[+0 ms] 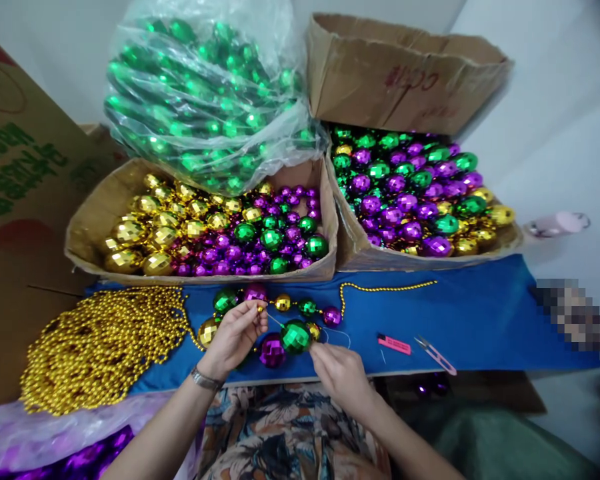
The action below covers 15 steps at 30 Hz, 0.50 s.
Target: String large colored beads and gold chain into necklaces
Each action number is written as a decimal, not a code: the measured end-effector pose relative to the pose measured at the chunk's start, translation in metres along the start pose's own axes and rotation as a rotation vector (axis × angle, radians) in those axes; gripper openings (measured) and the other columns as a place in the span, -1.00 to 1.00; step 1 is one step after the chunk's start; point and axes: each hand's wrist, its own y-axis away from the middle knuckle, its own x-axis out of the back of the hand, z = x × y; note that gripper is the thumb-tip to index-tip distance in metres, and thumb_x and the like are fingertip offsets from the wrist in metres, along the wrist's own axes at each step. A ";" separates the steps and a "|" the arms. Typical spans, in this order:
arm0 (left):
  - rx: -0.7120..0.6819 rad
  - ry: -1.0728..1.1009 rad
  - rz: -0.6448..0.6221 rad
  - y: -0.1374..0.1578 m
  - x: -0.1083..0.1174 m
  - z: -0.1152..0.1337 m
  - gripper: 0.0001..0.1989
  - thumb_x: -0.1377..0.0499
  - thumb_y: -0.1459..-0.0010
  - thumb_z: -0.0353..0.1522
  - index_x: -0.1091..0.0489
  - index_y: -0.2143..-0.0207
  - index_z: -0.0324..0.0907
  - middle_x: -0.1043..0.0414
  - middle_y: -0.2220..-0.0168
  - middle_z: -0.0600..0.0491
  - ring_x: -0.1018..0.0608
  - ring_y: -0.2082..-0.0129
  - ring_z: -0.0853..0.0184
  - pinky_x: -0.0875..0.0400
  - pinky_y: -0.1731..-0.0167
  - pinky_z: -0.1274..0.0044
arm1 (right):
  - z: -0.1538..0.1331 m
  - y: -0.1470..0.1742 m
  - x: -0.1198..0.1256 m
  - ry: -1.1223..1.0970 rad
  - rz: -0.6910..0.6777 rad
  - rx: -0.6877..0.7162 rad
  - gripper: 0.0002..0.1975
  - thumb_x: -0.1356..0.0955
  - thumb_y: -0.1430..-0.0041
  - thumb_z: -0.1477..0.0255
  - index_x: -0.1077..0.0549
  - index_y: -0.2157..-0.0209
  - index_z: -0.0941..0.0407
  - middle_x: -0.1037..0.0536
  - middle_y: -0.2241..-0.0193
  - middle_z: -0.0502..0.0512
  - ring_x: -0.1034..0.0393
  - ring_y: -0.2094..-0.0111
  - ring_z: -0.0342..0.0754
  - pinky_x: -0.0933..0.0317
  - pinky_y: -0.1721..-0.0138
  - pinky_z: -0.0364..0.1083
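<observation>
Close to my body, a strand of large faceted beads curves over the blue cloth (480,313). My left hand (240,333), with a watch on its wrist, pinches a small gold bead (261,309) on a thin string. From there the string runs to a big green bead (296,336), beside a purple bead (273,350). My right hand (341,373) is closed at the lower right of the green bead; what its fingertips hold is hidden. Loops of thin clear thread (349,339) lie just above it. A gold bead chain (390,288) trails off to the right.
Two cardboard boxes (75,233) of gold, purple and green beads stand behind the strand. A clear bag of green beads (205,107) rests on the left one. Piled gold chains (105,347) lie left. A pink lighter-like item (394,345) and thread snips (437,355) lie right.
</observation>
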 end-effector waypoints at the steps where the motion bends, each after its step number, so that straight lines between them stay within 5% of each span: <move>1: -0.006 -0.016 -0.006 0.000 -0.001 0.000 -0.84 -0.31 -0.06 -0.39 -0.51 0.29 -0.27 -0.43 0.46 0.04 -0.48 0.46 0.45 -0.45 0.41 0.61 | 0.000 0.000 0.000 0.000 0.001 0.000 -0.67 -0.09 -0.37 0.47 -0.42 0.32 0.13 -0.48 0.54 0.04 -0.39 0.48 -0.13 -0.10 0.41 -0.17; 10: -0.129 -0.342 0.000 0.008 -0.011 -0.006 -0.81 -0.32 -0.05 -0.32 -0.52 0.28 -0.22 -0.47 0.48 0.06 -0.47 0.46 0.46 -0.37 0.40 0.65 | 0.011 0.011 -0.007 0.016 0.001 -0.015 -0.69 -0.09 -0.38 0.47 -0.42 0.30 0.12 -0.45 0.54 0.02 -0.35 0.49 -0.14 -0.06 0.40 -0.17; 15: -0.040 -0.509 -0.084 0.009 -0.018 -0.028 -0.79 -0.33 -0.02 -0.28 -0.52 0.30 -0.21 -0.46 0.50 0.08 -0.43 0.53 0.46 -0.32 0.50 0.64 | 0.032 0.038 -0.017 0.064 0.006 -0.017 -0.70 -0.09 -0.38 0.47 -0.41 0.26 0.12 -0.45 0.51 0.04 -0.35 0.46 -0.11 -0.11 0.37 -0.17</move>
